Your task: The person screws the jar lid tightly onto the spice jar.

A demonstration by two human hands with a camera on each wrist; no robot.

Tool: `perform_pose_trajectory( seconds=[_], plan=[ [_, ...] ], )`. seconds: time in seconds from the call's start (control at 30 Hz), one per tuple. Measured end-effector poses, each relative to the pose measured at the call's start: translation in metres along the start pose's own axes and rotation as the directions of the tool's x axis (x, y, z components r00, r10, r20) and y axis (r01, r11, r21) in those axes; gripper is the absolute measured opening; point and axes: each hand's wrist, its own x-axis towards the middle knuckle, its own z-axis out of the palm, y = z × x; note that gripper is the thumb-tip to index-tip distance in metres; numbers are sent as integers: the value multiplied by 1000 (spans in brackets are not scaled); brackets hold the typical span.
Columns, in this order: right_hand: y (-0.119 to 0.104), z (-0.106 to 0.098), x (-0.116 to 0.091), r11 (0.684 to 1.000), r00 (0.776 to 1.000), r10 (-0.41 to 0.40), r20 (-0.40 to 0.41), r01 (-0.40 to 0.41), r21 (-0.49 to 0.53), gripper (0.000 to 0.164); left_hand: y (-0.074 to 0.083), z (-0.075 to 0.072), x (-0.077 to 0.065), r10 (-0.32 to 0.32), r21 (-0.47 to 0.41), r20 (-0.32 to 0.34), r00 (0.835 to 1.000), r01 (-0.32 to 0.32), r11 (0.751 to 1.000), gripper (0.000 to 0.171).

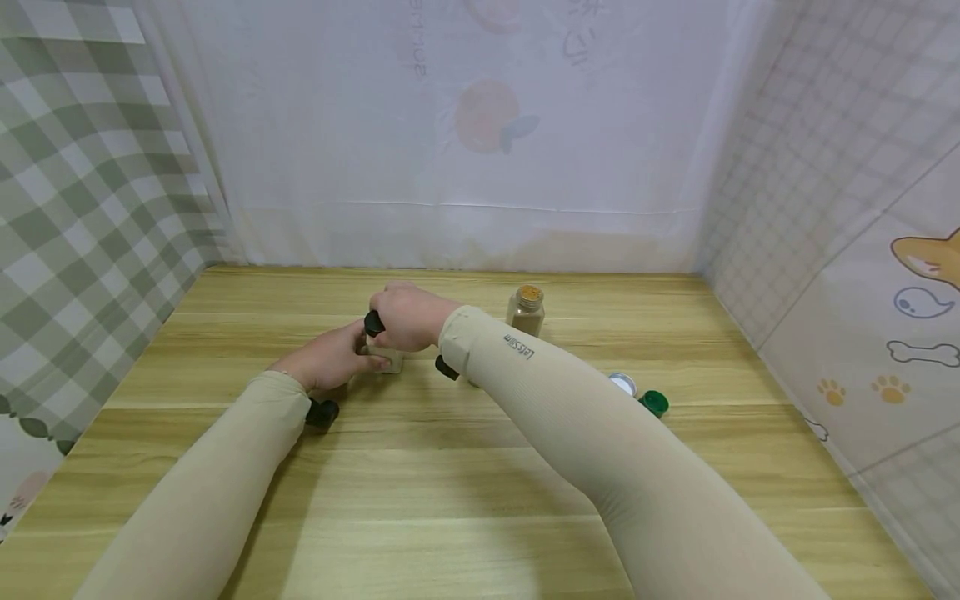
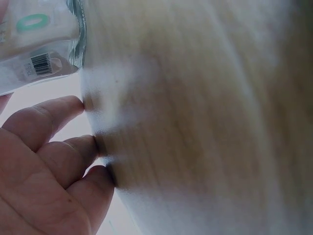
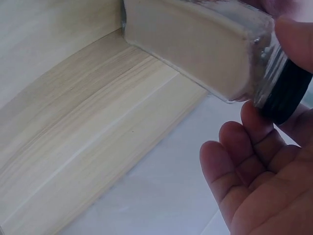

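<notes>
A small clear spice jar (image 1: 388, 360) of pale powder stands on the wooden table, between both hands. My left hand (image 1: 330, 357) grips its body low down, the thumb along its near side. In the left wrist view, several fingers of that hand touch the table beside the jar's labelled side (image 2: 41, 63). My right hand (image 1: 408, 317) reaches over from the right and pinches the black lid (image 3: 287, 93) at the jar's mouth. Ridged clear neck shows below the lid in the right wrist view. How tightly the lid sits, I cannot tell.
An uncapped jar of brown powder (image 1: 525, 312) stands behind my right forearm. Right of that forearm lie a white, silver-rimmed lid (image 1: 622, 383) and a green cap (image 1: 655, 403). A white curtain (image 1: 450, 233) hangs at the table's back edge, with patterned cloth on both sides.
</notes>
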Motion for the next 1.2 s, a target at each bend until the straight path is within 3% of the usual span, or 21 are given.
perform_pose_trajectory(
  seconds=[0.3,0.53,0.8,1.2],
  plan=[
    [4,3,1,998,1000,11,-23,-10,63,38,0,1,-1,1,2,0,1000,-1,1000,70],
    [13,5,2,986,999,5,-37,1,165,67,1,1,-2,-17,-6,7,1000,17,1000,73],
    [17,5,1,978,999,-28,-20,31,206,36,1,1,-2,-12,-10,3,1000,12,1000,75],
    [14,5,2,979,1000,17,-12,-14,205,34,0,1,0,-12,0,4,1000,12,1000,74]
  ],
)
